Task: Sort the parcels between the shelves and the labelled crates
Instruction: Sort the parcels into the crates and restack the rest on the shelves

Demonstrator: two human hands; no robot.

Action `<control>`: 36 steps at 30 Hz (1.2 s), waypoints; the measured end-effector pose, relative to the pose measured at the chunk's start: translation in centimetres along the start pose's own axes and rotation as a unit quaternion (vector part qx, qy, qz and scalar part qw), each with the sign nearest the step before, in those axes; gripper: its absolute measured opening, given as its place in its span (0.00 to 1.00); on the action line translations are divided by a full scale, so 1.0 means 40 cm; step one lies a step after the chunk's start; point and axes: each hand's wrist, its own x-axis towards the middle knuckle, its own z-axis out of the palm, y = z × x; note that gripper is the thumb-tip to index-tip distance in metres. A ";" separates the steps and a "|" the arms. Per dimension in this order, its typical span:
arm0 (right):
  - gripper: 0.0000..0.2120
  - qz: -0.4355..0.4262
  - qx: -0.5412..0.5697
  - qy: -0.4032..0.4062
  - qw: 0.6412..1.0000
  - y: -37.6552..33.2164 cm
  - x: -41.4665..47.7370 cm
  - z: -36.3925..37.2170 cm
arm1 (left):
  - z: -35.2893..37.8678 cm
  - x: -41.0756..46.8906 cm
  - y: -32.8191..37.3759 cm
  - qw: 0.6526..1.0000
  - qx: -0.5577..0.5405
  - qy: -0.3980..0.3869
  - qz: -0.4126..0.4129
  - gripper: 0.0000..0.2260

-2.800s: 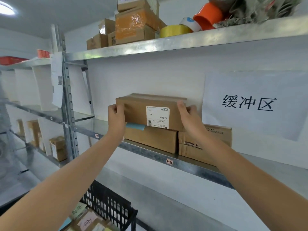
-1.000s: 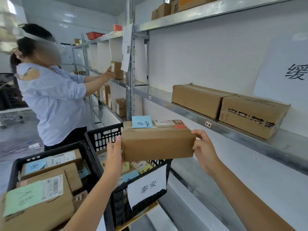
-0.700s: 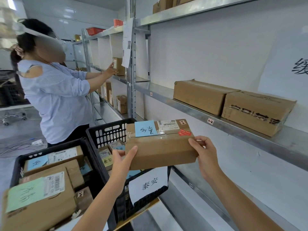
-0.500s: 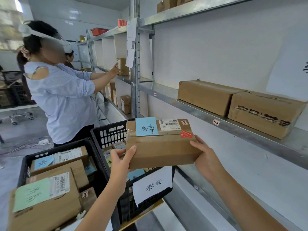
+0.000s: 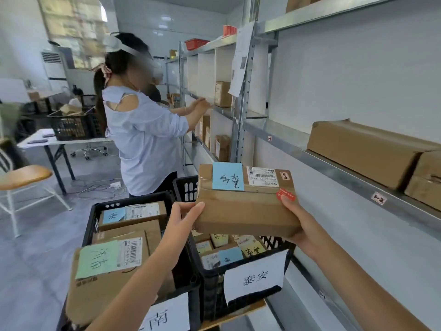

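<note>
Head view: both hands hold one brown parcel (image 5: 245,211) in the air, just above the near right crate (image 5: 210,278). That black crate carries a white paper sign (image 5: 255,275) on its near wall. The left hand (image 5: 183,218) lies flat against the parcel's left end, fingers straight and pressing rather than wrapping. The right hand (image 5: 303,225) grips the right end, with the thumb on top beside a red sticker (image 5: 285,195) and the fingers tucked underneath. On the parcel's top sit a blue note (image 5: 228,176) with handwriting and a white shipping label (image 5: 262,176). Small packets with coloured notes fill the crate below.

Just left of it stands a second black crate (image 5: 133,199), packed with boxes. The nearest, biggest box (image 5: 102,283) wears a green note (image 5: 99,259).

Along the right wall runs a metal shelf (image 5: 334,168) holding two brown boxes (image 5: 365,149) (image 5: 427,180), side by side and touching. Farther off, another person in a pale blue shirt (image 5: 145,137) reaches both hands toward a far shelf. A white table (image 5: 59,139) and a wooden-seated chair (image 5: 23,175) stand at the left.
</note>
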 end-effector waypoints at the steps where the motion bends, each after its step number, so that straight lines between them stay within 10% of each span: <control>1: 0.32 0.002 0.009 0.011 1.000 -0.001 0.022 0.002 | -0.008 0.017 0.003 1.000 0.003 0.009 0.006 0.17; 13: 0.33 0.050 -0.055 0.089 0.993 -0.039 0.378 -0.029 | 0.033 0.206 -0.099 0.994 0.065 0.091 0.018 0.11; 36: 0.32 0.187 -0.127 -0.002 0.974 0.231 0.864 0.108 | 0.056 0.525 -0.237 0.973 0.140 0.166 -0.084 0.10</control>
